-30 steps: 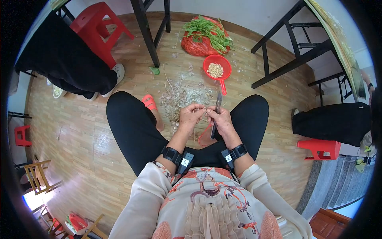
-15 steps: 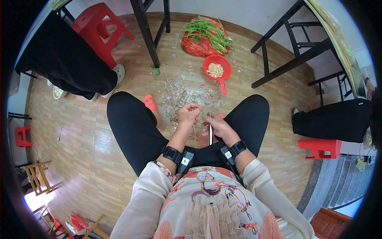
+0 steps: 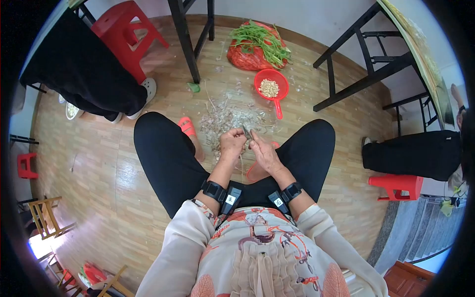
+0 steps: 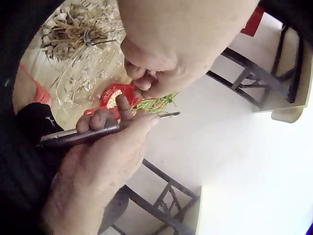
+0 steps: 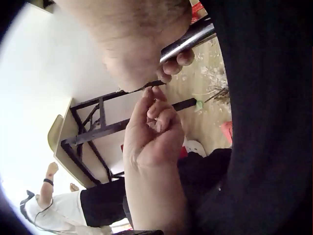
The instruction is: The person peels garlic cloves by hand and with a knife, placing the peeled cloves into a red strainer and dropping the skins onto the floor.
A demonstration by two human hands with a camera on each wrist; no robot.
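Observation:
I sit with both hands over my lap. My right hand grips a metal-handled knife; its thin blade tip points at the fingers of my left hand. In the left wrist view the left fingertips are curled and pinch a small piece, apparently a garlic clove, mostly hidden by the fingers. The right wrist view shows the left hand curled just below the knife handle. The two hands nearly touch.
Garlic skins and stalks litter the wooden floor ahead of my knees. Beyond lie a red strainer of peeled cloves and a red bag with green vegetables. Black table legs, red stools and seated people flank me.
The right hand lowered the knife from pointing up, drew it toward the lap, then brought the blade tip up to the left fingers. The left hand stayed almost in place.

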